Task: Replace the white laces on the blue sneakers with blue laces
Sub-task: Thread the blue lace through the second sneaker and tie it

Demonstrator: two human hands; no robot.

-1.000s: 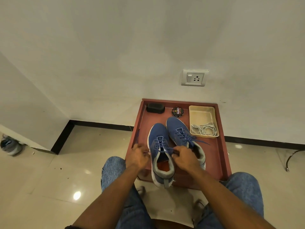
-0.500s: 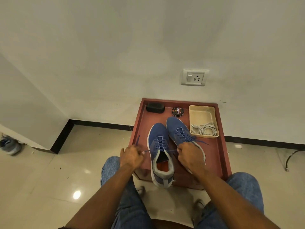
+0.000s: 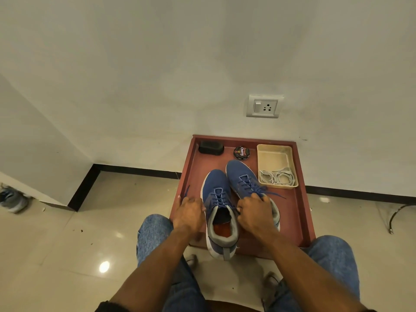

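- Reddish-brown tray (image 3: 299, 212) in the lower centre of the frame, set on pale floor tiles against a white wall.
- Two blue sneakers side by side in the tray, toes toward the top of the frame: left sneaker (image 3: 216, 194) at centre, right sneaker (image 3: 242, 176) touching it, slightly higher and to the right.
- Both threaded with blue laces; left sneaker's lace (image 3: 218, 197) crossing up its tongue, right sneaker's lace (image 3: 252, 186) trailing loose ends to the right over the tray floor.
- Left hand (image 3: 190, 213) just left of the centre sneaker, fingers curled, pinching one blue lace end, whose tip pokes up past the knuckles near the tray's left rim.
- Right hand (image 3: 255, 212) just right of the same sneaker's opening, lying over the rear of the other sneaker, fingers curled; thin blue strand running from the top eyelets to the fingertips, exact grip hard to make out.
- Cream box (image 3: 274, 154) in the tray's upper right corner, coiled white laces (image 3: 276, 177) lying in its near end.
- Round shoe polish tin (image 3: 241, 152) and black block (image 3: 211, 147), perhaps a brush, along the tray's far edge.
- Wall socket (image 3: 263, 106) above the tray.
- Blue jeans (image 3: 153, 235) at the bottom of the frame, knees either side of the tray.
- Grey shoe (image 3: 12, 198) at the far left edge, blurred.
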